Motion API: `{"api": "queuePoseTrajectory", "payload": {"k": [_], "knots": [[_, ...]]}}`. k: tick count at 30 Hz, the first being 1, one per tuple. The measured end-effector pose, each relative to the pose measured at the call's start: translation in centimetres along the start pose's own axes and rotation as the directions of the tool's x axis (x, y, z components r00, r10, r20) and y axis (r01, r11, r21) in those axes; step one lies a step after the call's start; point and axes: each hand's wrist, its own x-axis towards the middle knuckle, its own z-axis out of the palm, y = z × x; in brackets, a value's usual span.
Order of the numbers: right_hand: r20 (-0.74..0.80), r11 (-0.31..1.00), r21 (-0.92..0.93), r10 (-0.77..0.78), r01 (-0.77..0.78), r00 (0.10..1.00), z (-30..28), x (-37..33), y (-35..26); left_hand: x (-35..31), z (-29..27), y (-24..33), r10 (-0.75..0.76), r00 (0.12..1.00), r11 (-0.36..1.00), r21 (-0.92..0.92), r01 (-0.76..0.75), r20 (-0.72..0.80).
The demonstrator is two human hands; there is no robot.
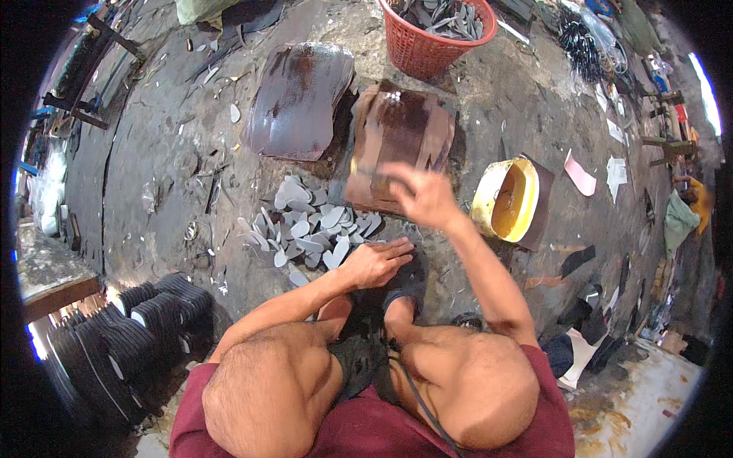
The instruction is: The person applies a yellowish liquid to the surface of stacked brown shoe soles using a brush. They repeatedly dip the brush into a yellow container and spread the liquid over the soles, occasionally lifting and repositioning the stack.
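My right hand (424, 195) is closed round a short, motion-blurred brush (369, 174) with a yellowish end. It hovers over a stack of brown sheets (405, 130), whose surface is partly coated dark and glossy. My left hand (378, 264) rests low in front of the stack, fingers stretched out, holding nothing I can see. Beside it lies a heap of small grey oval pieces (309, 225). To the right of my right hand stands a cut-open yellow container (482, 200) with amber, glue-like liquid inside. A second dark, shiny sheet stack (298, 99) lies at the far left.
A red plastic basket (427, 49) full of grey pieces stands at the back. Stacked black soles (126, 343) fill the lower left, by a low wooden bench (61, 298). Scraps, among them a pink piece (579, 174), litter the dirty floor (168, 153).
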Motion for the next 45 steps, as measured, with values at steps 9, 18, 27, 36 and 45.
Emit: {"api": "queuePoseTrajectory", "payload": {"k": [9, 18, 27, 36, 45], "knots": [[0.14, 0.875, -0.484, 0.064, 0.012, 0.988, 0.2, 8.4, 5.4, 3.6, -2.1, -2.9, -0.322, 0.941, 0.906, 0.255, 0.338, -0.104], [-0.286, 0.967, 0.196, 0.214, -0.162, 0.934, -6.4, 6.2, 4.3, 6.0, -5.2, -7.3, -0.288, 0.953, 0.868, 0.446, 0.22, 0.09], [-0.236, 0.961, -0.138, 0.202, -0.239, 0.95, -4.5, 9.5, 12.8, 8.8, -6.4, -8.5, -0.096, 0.981, 0.899, 0.439, 0.013, 0.168], [-0.084, 0.853, -0.363, 0.372, -0.376, 0.924, -6.5, 10.8, 13.5, 7.4, -5.7, -8.3, -0.118, 0.992, 0.911, 0.402, 0.086, 0.054], [0.159, 0.886, -0.438, 0.245, -0.154, 0.956, -4.2, 6.7, 9.8, 6.4, -5.7, -8.1, -0.079, 0.995, 0.896, 0.442, 0.043, 0.063]]}}
